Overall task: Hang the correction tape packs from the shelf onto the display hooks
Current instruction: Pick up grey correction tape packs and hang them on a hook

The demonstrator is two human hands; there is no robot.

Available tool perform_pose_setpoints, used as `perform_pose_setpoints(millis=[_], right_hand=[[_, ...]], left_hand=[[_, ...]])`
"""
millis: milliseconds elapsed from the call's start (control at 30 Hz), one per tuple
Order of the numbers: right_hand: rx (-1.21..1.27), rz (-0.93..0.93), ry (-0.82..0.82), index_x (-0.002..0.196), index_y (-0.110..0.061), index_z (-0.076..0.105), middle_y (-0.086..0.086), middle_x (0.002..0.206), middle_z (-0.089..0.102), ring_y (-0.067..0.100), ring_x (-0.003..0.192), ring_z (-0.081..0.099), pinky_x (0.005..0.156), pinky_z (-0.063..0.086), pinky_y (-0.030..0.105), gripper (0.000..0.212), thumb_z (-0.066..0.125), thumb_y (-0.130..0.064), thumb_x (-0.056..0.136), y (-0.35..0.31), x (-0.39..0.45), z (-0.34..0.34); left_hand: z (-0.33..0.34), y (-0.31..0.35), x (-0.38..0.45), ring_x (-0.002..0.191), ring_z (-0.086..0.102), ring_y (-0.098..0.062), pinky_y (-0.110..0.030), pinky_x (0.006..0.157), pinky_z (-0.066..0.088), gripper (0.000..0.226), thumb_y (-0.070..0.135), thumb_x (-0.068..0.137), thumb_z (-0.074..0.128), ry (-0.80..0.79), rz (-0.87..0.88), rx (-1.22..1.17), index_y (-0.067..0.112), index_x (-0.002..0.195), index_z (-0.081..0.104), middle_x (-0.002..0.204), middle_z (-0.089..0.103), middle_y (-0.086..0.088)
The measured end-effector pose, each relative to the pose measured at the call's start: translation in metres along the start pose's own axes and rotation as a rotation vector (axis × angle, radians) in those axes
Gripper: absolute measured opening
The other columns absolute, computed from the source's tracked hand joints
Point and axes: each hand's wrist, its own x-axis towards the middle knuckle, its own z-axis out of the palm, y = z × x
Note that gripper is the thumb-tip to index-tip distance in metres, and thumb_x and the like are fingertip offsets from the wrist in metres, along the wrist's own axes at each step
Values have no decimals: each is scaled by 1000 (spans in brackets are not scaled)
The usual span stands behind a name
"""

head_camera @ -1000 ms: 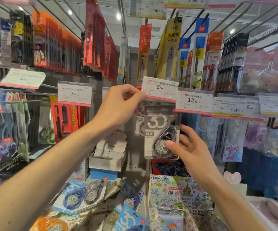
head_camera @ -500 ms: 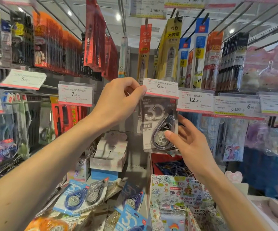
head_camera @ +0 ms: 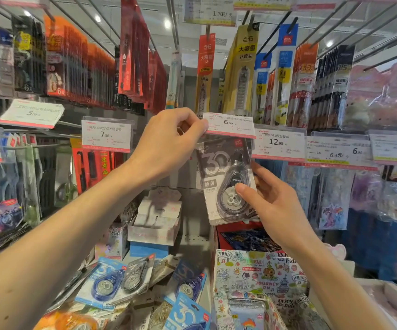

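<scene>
Grey correction tape pack (head_camera: 226, 179) was held up just under the 6.00 price tag (head_camera: 229, 125), at the middle of the rack, its top edge hidden behind the tag. The hook itself could not be seen.

Right hand (head_camera: 273, 203) gripped the pack's lower right: thumb pressed on the clear blister over the dispenser, fingers curled behind the card. Left hand (head_camera: 169, 144) pinched the left edge of the price tag between thumb and curled fingers, tilting it up to clear the way to the hook.

Handling, as judged: a light pack, thin stiff card with a rigid plastic bubble. The card would likely bend or crease if squeezed at a corner; the glossy blister looked somewhat slippery. The present hold across bubble and card back seemed sound. The hang hole at the top should be steered, not forced, or it may tear.

Against the frame half a second earlier: the pack sat a little higher and closer under the tag, and the right thumb lay more squarely on the dispenser. The left hand kept its pinch on the tag.

More packs, blue (head_camera: 104, 282) and grey, lay loose on the near shelf (head_camera: 145, 303) below, left of a printed box (head_camera: 259, 277), not yet hung.
</scene>
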Motion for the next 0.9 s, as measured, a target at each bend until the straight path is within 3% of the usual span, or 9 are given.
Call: perform_pose_setpoints(millis=[200, 333, 467, 533, 600, 633, 667, 767, 900], right_hand=[[-43, 10, 70, 150, -34, 46, -13, 135, 67, 1, 122, 63, 107, 52, 35, 59, 69, -39, 96, 10, 3, 7], [-94, 5, 95, 139, -55, 38, -1, 131, 64, 3, 97, 69, 80, 58, 23, 52, 66, -47, 95, 18, 6, 17], [-89, 2, 132, 145, -60, 32, -12, 137, 61, 2, 113, 64, 92, 57, 32, 59, 63, -53, 95, 27, 9, 27], [-100, 17, 138, 151, -55, 30, -29, 118, 67, -9, 100, 64, 82, 53, 18, 63, 61, -54, 96, 32, 13, 31], [-127, 32, 152, 154, -49, 31, -26, 81, 65, -9, 71, 61, 62, 46, 9, 63, 59, -52, 98, 37, 18, 35], [-140, 35, 157, 155, -46, 30, -23, 77, 57, -7, 68, 57, 60, 45, 9, 63, 59, -49, 99, 39, 20, 38], [-143, 35, 154, 157, -42, 30, -24, 86, 54, -7, 74, 55, 65, 47, 10, 64, 58, -47, 100, 39, 24, 42], [-97, 63, 153, 159, -34, 29, -11, 139, 59, 7, 125, 58, 100, 47, 24, 64, 58, -37, 102, 42, 33, 50], [-156, 81, 134, 159, -38, 23, -3, 158, 46, 17, 143, 46, 115, 38, 36, 62, 51, -41, 104, 55, 47, 57]], left_hand=[[1, 0, -6, 55, 55, -4, -33, 63, 50, 28, 36, 101, 59, -12, 14, 3, 22, 78, 66, 63, 62, 11], [5, -7, -16, 55, 55, -8, -35, 62, 50, 28, 35, 101, 58, -23, -12, -26, 21, 80, 66, 65, 64, 6], [12, -37, -48, 57, 61, -10, -40, 63, 56, 25, 40, 101, 57, -85, -70, -24, 26, 83, 67, 68, 68, 0], [21, -58, -64, 67, 66, -12, -47, 71, 59, 17, 41, 98, 59, -115, -139, -27, 30, 88, 67, 72, 70, 6], [35, -75, -73, 83, 69, -12, -49, 81, 59, 14, 40, 97, 62, -124, -213, -43, 30, 107, 65, 87, 71, 12], [42, -81, -74, 91, 69, -11, -47, 86, 58, 23, 40, 98, 62, -126, -229, -51, 28, 118, 62, 96, 71, 14], [51, -87, -74, 100, 68, -12, -44, 92, 56, 33, 41, 99, 61, -125, -232, -54, 28, 129, 57, 106, 70, 14], [75, -101, -68, 126, 57, -21, -36, 99, 44, 49, 53, 101, 49, -139, -267, 13, 24, 141, 47, 134, 62, 2], [98, -114, -54, 111, 67, -26, -30, 88, 46, 50, 46, 104, 47, -143, -280, -21, 36, 152, 33, 132, 66, -9]])
